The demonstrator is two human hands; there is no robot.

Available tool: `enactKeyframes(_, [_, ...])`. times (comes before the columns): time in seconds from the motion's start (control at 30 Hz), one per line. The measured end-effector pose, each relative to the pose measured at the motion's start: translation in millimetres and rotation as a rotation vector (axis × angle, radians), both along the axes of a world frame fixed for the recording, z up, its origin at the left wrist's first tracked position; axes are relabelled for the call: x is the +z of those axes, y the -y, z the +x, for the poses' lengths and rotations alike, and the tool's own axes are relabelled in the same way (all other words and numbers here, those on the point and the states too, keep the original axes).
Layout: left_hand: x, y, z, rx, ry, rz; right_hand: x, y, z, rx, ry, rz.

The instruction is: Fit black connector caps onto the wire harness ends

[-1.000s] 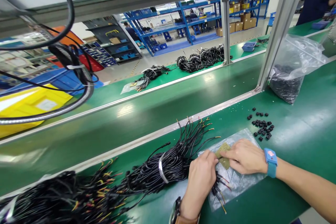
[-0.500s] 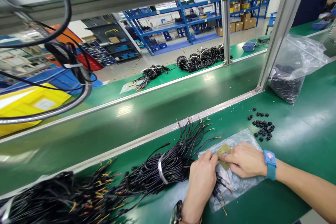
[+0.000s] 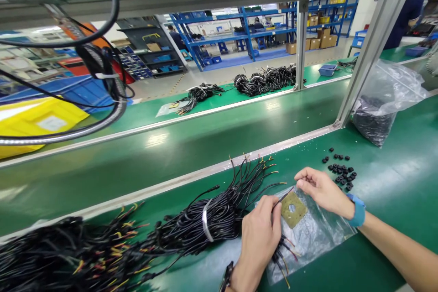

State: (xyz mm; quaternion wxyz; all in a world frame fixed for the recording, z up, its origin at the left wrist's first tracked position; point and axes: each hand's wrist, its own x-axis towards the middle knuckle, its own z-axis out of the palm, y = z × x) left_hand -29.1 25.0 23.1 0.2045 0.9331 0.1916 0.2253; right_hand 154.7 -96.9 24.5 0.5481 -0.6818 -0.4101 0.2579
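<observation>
My left hand [image 3: 260, 237] rests on the green bench with its fingers closed on a thin black wire [image 3: 283, 197]. The wire slants up to my right hand [image 3: 321, 189], which pinches its far end just above the bench. Between the hands an olive square pad [image 3: 293, 210] with a round hole lies on a clear plastic bag [image 3: 318, 237]. A bundle of black wires [image 3: 219, 216], held by a white tie, lies just left of my left hand. A few short wires with coloured ends show under my left hand.
Small black parts [image 3: 340, 174] lie loose beyond my right hand. A clear bag of black parts [image 3: 376, 118] leans by the metal post [image 3: 369, 50]. More wire bundles [image 3: 68, 255] fill the near left. A green conveyor belt [image 3: 205, 141] runs behind the bench.
My right hand has lifted off the olive pad and moved up and right, leaving the pad uncovered. A single black wire now stretches between my hands.
</observation>
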Motion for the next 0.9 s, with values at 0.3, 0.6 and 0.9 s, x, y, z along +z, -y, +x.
enactKeyframes(0.3, [2.2, 3.7, -0.8, 0.022, 0.184, -0.118, 3.9, -0.6, -5.0, 0.122, -0.649, 0.067])
enactKeyframes(0.6, [1.1, 3.9, 0.3, 0.014, 0.187, -0.111, 6.0, 0.5, -5.4, 0.110, -0.510, 0.125])
enactKeyframes(0.9, [0.8, 4.0, 0.2, 0.003, 0.197, -0.108, 0.5, -4.3, -7.9, 0.028, -0.548, 0.114])
